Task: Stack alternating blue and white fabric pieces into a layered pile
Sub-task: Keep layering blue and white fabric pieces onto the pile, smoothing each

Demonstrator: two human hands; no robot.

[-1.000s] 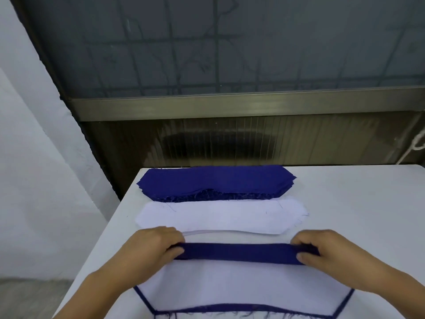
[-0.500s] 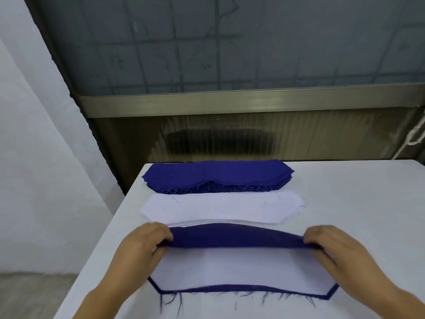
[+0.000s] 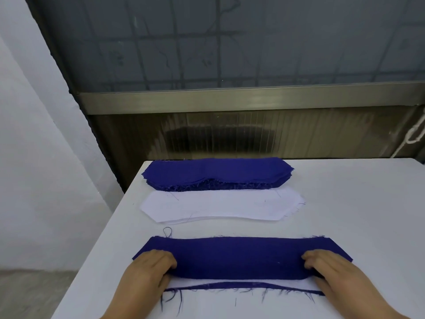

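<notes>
**Blue piece now spread over the pile**

Lying almost flat now, where half a second ago arching up between the hands: blue piece [image 3: 239, 257], covering most of the white piece [image 3: 243, 284] beneath and reaching farther toward the back of the table [image 3: 358, 203]. Both hands pulled nearer, toward the front edge.

Gripping the blue piece at its left end: left hand [image 3: 149, 270], palm down, knuckles raised, fingers curled onto the cloth, fingertips tucked at its near edge. Gripping the right end in mirror pose: right hand [image 3: 331, 270], fingers bent over the cloth, wrist angling in from the lower right. Forearms entering from the bottom of the view, converging slightly.

Showing below the blue piece: a strip of white, then a frayed blue edge [image 3: 243, 288] of a lower layer, loose threads trailing toward the viewer.

Sitting well behind the pile: white stack [image 3: 220, 206], and just beyond it, touching or nearly so, blue stack [image 3: 216, 172] at the table's far edge.
</notes>
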